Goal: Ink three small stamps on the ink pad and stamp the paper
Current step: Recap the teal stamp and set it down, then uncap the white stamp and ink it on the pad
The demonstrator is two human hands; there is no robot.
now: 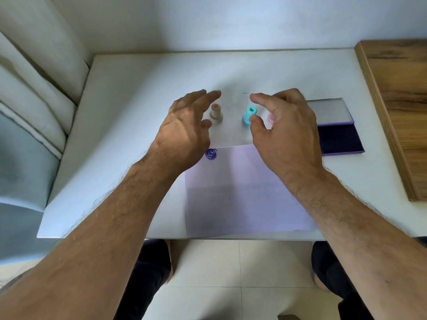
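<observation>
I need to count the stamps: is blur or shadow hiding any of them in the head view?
Head view: beige stamp and teal stamp read fairly sharp; a pink stamp is mostly hidden behind the right hand, soft-edged; both arms shade the paper; wide-angle bending curves the table edges.

On the table [120,93] before you, the paper [242,192] lies at the near edge, with one stamped mark [211,154] by its far-left corner. Beyond the paper stand two stamps [216,113] [249,115] side by side, upright; a third [270,116] shows only partly behind your right hand [284,135]. The ink pad [339,139] lies open at right, lid [328,110] on its far side. Your left hand [184,132] hovers left of the stamps.
</observation>
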